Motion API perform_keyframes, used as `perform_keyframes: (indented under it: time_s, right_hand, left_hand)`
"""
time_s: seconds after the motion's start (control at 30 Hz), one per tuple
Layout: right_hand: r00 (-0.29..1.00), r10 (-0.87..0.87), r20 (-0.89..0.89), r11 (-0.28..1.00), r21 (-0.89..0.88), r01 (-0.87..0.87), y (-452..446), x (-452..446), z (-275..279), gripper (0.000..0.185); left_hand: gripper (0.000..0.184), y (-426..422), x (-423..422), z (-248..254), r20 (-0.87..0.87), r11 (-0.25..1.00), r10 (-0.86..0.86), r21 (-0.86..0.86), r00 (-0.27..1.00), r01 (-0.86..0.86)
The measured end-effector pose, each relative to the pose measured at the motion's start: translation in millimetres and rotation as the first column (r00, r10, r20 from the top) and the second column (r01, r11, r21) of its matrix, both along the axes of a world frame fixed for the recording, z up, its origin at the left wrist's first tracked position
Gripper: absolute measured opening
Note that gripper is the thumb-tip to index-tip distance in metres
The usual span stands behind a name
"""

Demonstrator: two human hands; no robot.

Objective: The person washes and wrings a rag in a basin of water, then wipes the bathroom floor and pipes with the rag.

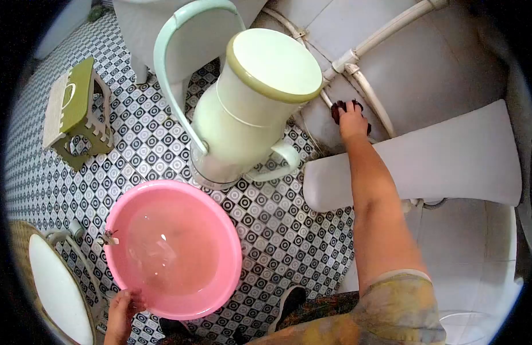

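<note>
My right hand [353, 122] is stretched out to the grey wall tiles, its fingers closed on a dark maroon cloth [337, 109] pressed against the wall beside the white pipes. Much of the cloth is hidden under the hand. At the lower left, my left hand [125, 309] has its fingers curled at the rim of a pink basin [232, 241]. Cloudy water [174, 247] fills part of that basin, which sits on the floor.
A pale green lidded bucket [237, 126] with a raised handle stands between the basin and the wall. White pipes [372, 98] run along the wall above a white pedestal [427, 161]. A green step stool [76, 109] is at the left, on patterned floor tiles [277, 230].
</note>
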State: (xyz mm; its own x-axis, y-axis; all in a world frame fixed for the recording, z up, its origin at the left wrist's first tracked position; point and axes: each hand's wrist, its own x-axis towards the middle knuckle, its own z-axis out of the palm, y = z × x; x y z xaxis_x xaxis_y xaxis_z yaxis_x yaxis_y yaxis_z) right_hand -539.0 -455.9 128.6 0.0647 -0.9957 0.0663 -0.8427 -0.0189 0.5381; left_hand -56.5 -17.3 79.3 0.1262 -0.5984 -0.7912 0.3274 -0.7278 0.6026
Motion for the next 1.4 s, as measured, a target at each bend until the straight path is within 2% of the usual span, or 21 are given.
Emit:
perform_keyframes:
  time_s: [0.03, 0.1, 0.17, 0.23, 0.27, 0.37, 0.5, 0.67, 0.73, 0.77, 0.83, 0.87, 0.9, 0.97, 1.03, 1.07, 1.17, 1.23, 1.3, 1.37, 1.4]
  right_hand:
    - [1.000, -0.001, -0.012, 1.000, 0.001, 0.001, 1.1, 0.5, 5.6, 0.024]
    - [0.962, -0.250, -0.106, 0.959, 0.106, 0.261, 2.9, 0.3, 17.4, 0.027]
    - [0.949, -0.298, -0.099, 0.949, 0.075, 0.306, 6.0, -2.1, 30.8, 0.028]
    - [0.860, -0.463, -0.215, 0.847, 0.180, 0.501, 3.5, -24.5, 37.2, 0.030]
    - [0.857, -0.464, -0.225, 0.846, 0.173, 0.504, -0.2, -35.0, 36.4, 0.030]
    - [0.888, -0.369, -0.276, 0.879, 0.206, 0.429, -32.7, -89.6, 7.8, 0.030]
    - [0.947, -0.305, -0.106, 0.935, 0.158, 0.318, -1.4, -27.1, 15.9, 0.027]
    - [0.972, -0.216, 0.090, 0.976, 0.033, 0.214, -18.8, 14.9, 0.3, 0.027]
    - [0.918, -0.039, 0.395, 0.977, -0.177, 0.118, -25.4, 20.3, -4.8, 0.034]
    - [0.919, -0.031, 0.394, 0.979, -0.175, 0.108, -27.5, 21.7, -9.5, 0.034]
    - [0.675, 0.473, 0.566, 0.840, -0.520, -0.154, -32.1, 18.6, -24.4, 0.043]
    - [0.601, 0.492, 0.630, 0.844, -0.513, -0.153, -41.2, 15.0, -32.4, 0.046]
    - [0.599, 0.485, 0.637, 0.849, -0.506, -0.149, -41.7, 16.2, -36.8, 0.046]
    - [0.830, 0.393, 0.397, 0.837, -0.528, -0.144, -44.1, 19.8, -41.7, 0.051]
    - [0.811, 0.372, 0.451, 0.884, -0.438, -0.161, -44.6, 15.3, -40.0, 0.044]
    - [0.781, 0.294, 0.551, 0.937, -0.327, -0.122, -49.5, 6.1, -41.7, 0.036]
    - [0.843, 0.487, 0.229, 0.849, -0.353, -0.394, -44.1, -17.1, -40.5, 0.018]
    - [0.818, 0.236, 0.524, 0.970, -0.178, -0.166, -31.2, -17.3, -27.5, 0.038]
    - [0.786, 0.135, 0.604, 0.988, -0.138, -0.064, 3.4, 2.2, -4.2, 0.036]
    - [0.961, 0.047, 0.273, 0.999, -0.012, -0.045, 13.4, 5.0, 5.6, 0.032]
    - [0.988, -0.007, 0.154, 1.000, -0.020, 0.010, 16.1, 16.5, 10.3, 0.029]
  left_hand:
    - [0.040, 3.2, 0.2, -0.9, 0.027, 1.000, 0.014, -0.001, 1.000, -0.014]
    - [0.041, 11.2, 3.4, -2.4, -0.004, 1.000, -0.004, 0.010, 1.000, 0.004]
    - [0.040, 23.1, 8.8, -7.4, -0.017, 0.999, 0.030, -0.034, 0.999, -0.030]
    - [0.040, 27.2, 11.7, -6.1, -0.007, 1.000, 0.030, -0.006, 1.000, -0.030]
    - [0.039, 27.9, 11.2, -6.4, 0.008, 0.999, 0.028, 0.019, 1.000, -0.028]
    - [0.038, 31.3, 10.6, -7.7, -0.030, 1.000, -0.017, -0.006, 0.999, 0.017]
    - [0.037, 29.0, 5.0, -10.8, -0.049, 0.999, -0.029, 0.031, 0.998, 0.030]
    - [0.034, 18.5, 6.9, -14.9, -0.045, 0.999, -0.034, 0.003, 0.998, 0.034]
    - [0.033, 15.3, 5.2, -13.5, -0.038, 1.000, -0.023, -0.016, 0.999, 0.022]
    - [0.032, 14.0, 2.5, -10.6, -0.026, 1.000, -0.003, 0.008, 1.000, 0.003]
    - [0.032, 12.7, -2.5, -7.7, -0.017, 0.999, 0.027, 0.036, 0.999, -0.027]
    - [0.031, 12.2, -2.6, -5.3, -0.038, 0.999, 0.014, 0.041, 0.999, -0.013]
    - [0.031, 12.0, -2.8, -3.5, -0.057, 0.999, -0.001, 0.047, 0.998, 0.004]
    - [0.031, 14.1, -1.5, -9.3, -0.052, 0.998, -0.014, 0.064, 0.999, 0.017]
    - [0.031, 5.9, -7.8, -11.4, -0.050, 0.996, -0.026, 0.078, 0.998, 0.030]
    - [0.030, 1.7, -10.8, -14.3, -0.041, 0.997, 0.004, 0.081, 0.999, -0.001]
    - [0.029, -9.9, -9.2, -15.4, -0.035, 0.997, 0.043, 0.060, 0.998, -0.041]
    - [0.029, -12.7, -7.9, -14.8, -0.045, 0.998, 0.051, 0.035, 0.998, -0.050]
    - [0.028, -11.0, -5.2, -10.7, -0.056, 0.999, 0.041, 0.016, 0.998, -0.040]
    - [0.027, -1.5, -3.5, -14.6, -0.063, 0.999, 0.037, 0.029, 0.997, -0.035]
    - [0.026, 3.9, -1.0, -15.0, -0.070, 0.999, 0.034, 0.038, 0.997, -0.031]
